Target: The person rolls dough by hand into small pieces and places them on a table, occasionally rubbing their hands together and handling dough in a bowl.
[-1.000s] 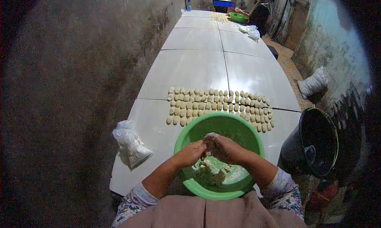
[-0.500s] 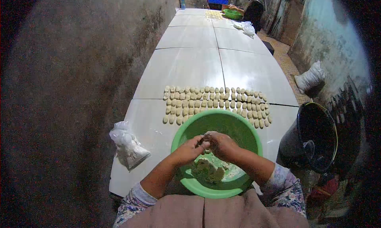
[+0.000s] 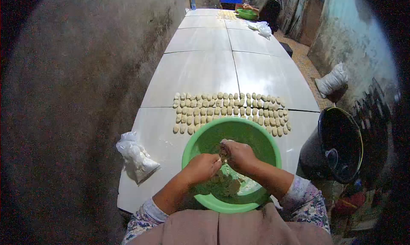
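Both my hands are over a large green plastic basin [image 3: 273,149] in front of me. My left hand [image 3: 204,166] is closed, with a pale bit of dough showing at its fingertips. Close beside it, my right hand [image 3: 240,156] has its fingers curled around a lump of dough [image 3: 223,153], mostly hidden by the fingers. Below the hands, a rough mass of dough [image 3: 228,186] lies in the basin beside loose white flour [image 3: 250,184]. Beyond the rim, small oval dough pieces [image 3: 209,111] are laid out in several rows on the white tiled table [image 3: 196,70].
At the table's left edge sits a clear bag of white powder [image 3: 139,159]. A black bucket [image 3: 337,144] stands at the right, with a white sack [image 3: 332,79] behind it. Another green basin [image 3: 247,14] and a white plastic bag [image 3: 261,28] are at the far end.
My hands, touching at the fingertips before, have drawn slightly apart. The left has moved a little lower. The whole view has shifted slightly.
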Motion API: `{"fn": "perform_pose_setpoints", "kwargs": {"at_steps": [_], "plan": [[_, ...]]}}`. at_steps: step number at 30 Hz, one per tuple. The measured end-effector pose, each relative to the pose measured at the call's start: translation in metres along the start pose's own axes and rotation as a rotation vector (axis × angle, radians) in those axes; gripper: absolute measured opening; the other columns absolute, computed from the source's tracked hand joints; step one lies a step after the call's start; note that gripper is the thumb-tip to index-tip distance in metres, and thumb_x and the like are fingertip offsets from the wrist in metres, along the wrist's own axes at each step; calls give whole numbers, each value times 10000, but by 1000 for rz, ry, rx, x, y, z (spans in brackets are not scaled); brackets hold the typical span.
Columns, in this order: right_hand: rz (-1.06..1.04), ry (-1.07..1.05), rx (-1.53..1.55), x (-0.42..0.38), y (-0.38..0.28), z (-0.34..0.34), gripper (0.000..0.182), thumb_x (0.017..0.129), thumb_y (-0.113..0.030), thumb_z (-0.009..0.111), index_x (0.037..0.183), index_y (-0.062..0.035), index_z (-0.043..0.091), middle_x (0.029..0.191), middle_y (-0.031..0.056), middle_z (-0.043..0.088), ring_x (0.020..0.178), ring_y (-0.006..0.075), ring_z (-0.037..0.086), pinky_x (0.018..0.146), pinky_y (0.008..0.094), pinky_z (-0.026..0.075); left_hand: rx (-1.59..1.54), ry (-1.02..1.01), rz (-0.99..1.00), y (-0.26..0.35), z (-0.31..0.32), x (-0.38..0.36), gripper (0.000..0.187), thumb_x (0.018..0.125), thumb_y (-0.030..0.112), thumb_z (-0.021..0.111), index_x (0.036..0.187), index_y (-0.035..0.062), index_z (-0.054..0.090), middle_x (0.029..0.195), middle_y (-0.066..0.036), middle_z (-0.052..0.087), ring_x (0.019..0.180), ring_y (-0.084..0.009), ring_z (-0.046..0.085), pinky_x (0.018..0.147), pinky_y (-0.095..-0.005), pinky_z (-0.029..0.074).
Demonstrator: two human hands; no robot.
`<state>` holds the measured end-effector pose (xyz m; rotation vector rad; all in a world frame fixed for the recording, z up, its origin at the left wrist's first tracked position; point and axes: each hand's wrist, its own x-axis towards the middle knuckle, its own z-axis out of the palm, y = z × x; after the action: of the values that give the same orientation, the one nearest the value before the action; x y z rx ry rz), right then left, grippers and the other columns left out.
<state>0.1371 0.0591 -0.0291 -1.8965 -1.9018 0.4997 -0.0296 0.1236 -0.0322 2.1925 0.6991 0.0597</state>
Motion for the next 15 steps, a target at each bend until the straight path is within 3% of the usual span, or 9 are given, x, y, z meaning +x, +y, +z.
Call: {"fn": "perform_pose_setpoints", "kwargs": {"at_steps": [3,5,6,7,10,11,13,14,15], "plan": [[38,234,-76,6,15,4,153,817,-103,497,952,-39,536,926,192,582,826,394,580,691,446,462,-25,-88,58,1,2,-6,307,843,295,466,846,22,605,783,-210,605,752,-395,584,701,-469,453],[211,159,88,10,15,-20,154,824,-104,480,944,-28,539,889,186,585,816,393,574,709,431,459,-132,-196,85,8,7,-14,297,818,283,487,838,22,628,783,-210,599,759,-390,585,718,-463,454],[121,164,83,8,12,-19,124,809,-64,493,916,-20,540,845,179,590,796,376,574,743,415,449,83,-134,165,11,4,-15,278,794,248,520,907,15,622,854,-201,596,817,-376,583,752,-449,453],[118,158,85,8,10,-13,124,809,-64,493,916,-20,540,845,179,590,796,376,574,743,415,449,80,-132,159,10,5,-15,278,794,248,520,907,15,622,854,-201,596,817,-376,583,752,-449,453],[-208,101,225,12,12,8,186,735,33,553,909,-30,564,871,161,597,861,346,570,804,409,438,86,59,97,5,5,-12,299,758,191,596,973,-12,553,930,-197,572,898,-369,562,796,-437,445],[-208,102,227,12,14,6,186,735,33,553,909,-30,564,871,161,597,861,346,570,804,409,438,88,57,96,5,5,-12,299,758,191,596,973,-12,553,930,-197,572,898,-369,562,796,-437,445],[-71,-114,225,10,14,-7,363,714,-27,635,1068,-43,560,1051,184,590,1057,370,526,933,449,407,-16,240,23,6,5,-12,356,752,186,624,1022,-10,500,934,-199,568,893,-365,564,807,-436,442],[-131,-127,284,9,17,-8,337,735,-39,639,1063,-41,564,1025,190,583,1036,372,527,920,436,417,-14,269,-6,1,7,-8,481,756,207,653,1136,9,435,981,-198,565,925,-351,566,825,-427,438],[-131,-129,285,8,16,-7,337,735,-39,639,1063,-41,564,1025,190,583,1036,372,527,920,436,417,-14,269,-8,0,8,-7,481,756,207,653,1136,9,435,981,-198,565,925,-351,566,825,-427,438]]}}
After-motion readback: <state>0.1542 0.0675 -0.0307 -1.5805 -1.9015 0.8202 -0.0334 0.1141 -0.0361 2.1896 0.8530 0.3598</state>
